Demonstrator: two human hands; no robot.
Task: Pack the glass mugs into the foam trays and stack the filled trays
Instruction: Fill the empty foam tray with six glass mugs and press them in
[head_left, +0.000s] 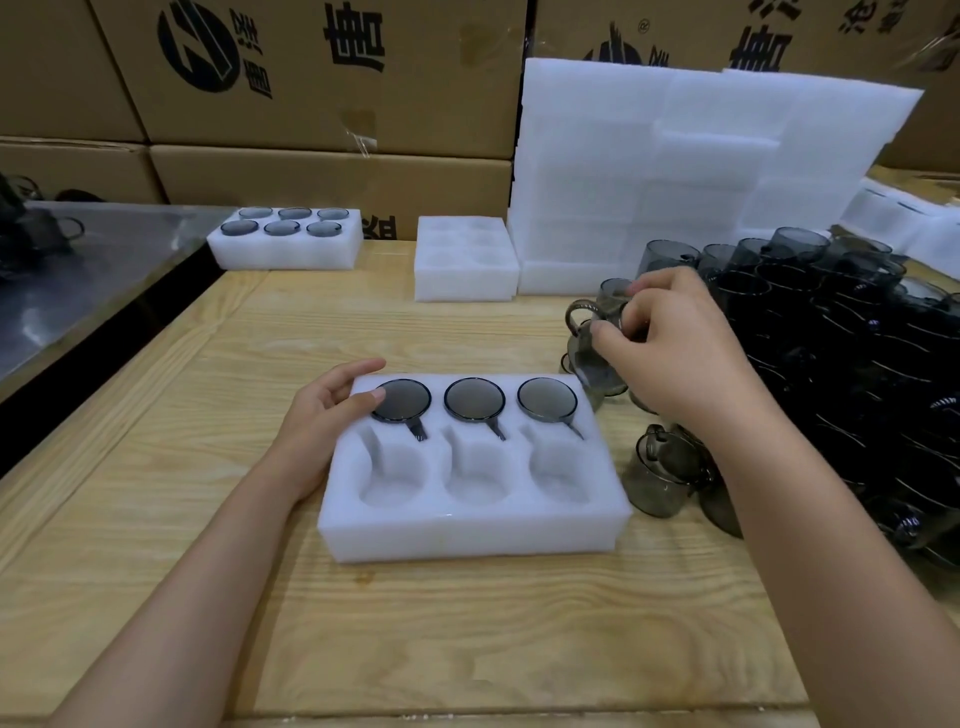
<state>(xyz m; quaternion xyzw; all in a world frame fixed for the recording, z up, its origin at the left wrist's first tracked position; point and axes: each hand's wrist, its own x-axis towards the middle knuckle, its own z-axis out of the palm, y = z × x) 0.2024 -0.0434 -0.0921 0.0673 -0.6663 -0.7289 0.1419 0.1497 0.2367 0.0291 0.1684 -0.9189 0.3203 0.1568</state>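
Note:
A white foam tray (467, 530) lies in front of me on the wooden table. Its far row holds three smoky glass mugs (474, 399); the three near pockets are empty. My left hand (327, 415) rests on the tray's far left corner, fingers touching the foam beside the leftmost mug. My right hand (670, 343) is closed around a smoky glass mug (592, 332) just right of the tray, above other loose mugs (660, 473). A large pile of dark mugs (841, 343) fills the right side.
A filled foam tray (285, 254) sits at the back left, an empty tray (465, 280) behind centre, and a tall stack of foam trays (675, 171) at the back right. Cardboard boxes (311, 104) line the rear. A metal surface (78, 280) borders the left.

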